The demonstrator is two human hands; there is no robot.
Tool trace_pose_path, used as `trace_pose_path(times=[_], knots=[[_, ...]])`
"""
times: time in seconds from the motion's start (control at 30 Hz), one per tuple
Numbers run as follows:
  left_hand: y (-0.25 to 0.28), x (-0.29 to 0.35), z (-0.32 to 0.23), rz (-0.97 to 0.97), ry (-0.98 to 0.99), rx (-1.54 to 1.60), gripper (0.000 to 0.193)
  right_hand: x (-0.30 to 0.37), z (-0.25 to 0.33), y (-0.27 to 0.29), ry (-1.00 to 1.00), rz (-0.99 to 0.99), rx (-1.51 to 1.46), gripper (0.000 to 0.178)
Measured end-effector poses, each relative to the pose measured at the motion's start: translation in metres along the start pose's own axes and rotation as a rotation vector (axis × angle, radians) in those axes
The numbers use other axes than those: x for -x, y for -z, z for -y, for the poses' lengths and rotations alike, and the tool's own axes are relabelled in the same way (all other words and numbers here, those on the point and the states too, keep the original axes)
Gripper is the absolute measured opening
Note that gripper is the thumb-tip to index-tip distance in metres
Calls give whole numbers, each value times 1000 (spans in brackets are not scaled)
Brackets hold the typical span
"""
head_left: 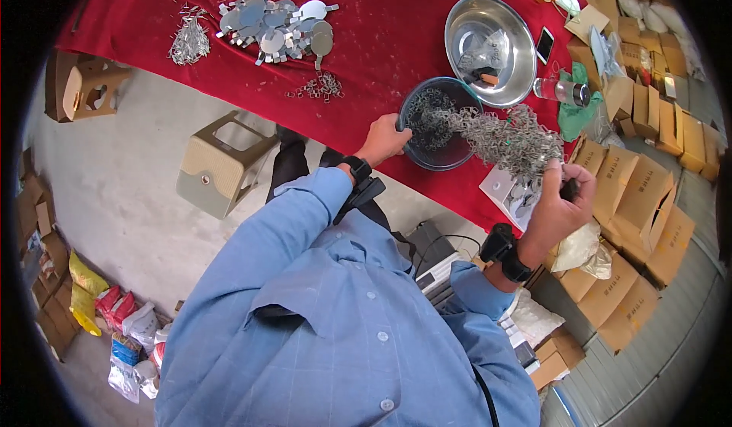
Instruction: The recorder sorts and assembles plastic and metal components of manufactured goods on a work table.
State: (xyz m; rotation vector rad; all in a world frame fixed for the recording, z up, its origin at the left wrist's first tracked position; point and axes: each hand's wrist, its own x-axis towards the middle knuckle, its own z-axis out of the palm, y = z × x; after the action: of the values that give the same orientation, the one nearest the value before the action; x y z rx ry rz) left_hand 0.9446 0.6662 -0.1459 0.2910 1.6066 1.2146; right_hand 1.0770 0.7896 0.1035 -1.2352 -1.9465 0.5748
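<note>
Bowl [438,168]: our left hand [381,140] pinches its nine-o'clock rim.
Rings [507,142]: likely heavy, slippery; our right hand [560,207] grips their four-o'clock end.

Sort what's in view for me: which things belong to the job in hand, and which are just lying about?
Seemingly in the job:
clear bowl, rim gripped by the left hand
tangled metal links, held by the right hand
probably the small pile of loose links

Seemingly just lying about:
smartphone
capped bottle
green plastic bag
beige stool

Links [512,139]: rough mtl; basin [521,65]: glossy mtl; tablecloth [381,34]: matt fab.
</note>
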Motion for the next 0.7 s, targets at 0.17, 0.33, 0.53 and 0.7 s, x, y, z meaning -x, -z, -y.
trace_pose_path(times=[0.17, 0.33, 0.53, 0.7], knots=[[1, 8, 6, 127, 95, 121, 28, -9, 35, 23, 36, -31, -89, 15], [11, 23, 4, 193, 209, 307, 26, -14, 75, 43, 73, -83, -49, 14], [46, 42, -3, 235, 209, 312, 28, -22, 95, 52, 135, -58, -117, 14], [90, 64, -8, 229, 207, 228, 34, -28, 114, 62, 154, -52, -162, 13]])
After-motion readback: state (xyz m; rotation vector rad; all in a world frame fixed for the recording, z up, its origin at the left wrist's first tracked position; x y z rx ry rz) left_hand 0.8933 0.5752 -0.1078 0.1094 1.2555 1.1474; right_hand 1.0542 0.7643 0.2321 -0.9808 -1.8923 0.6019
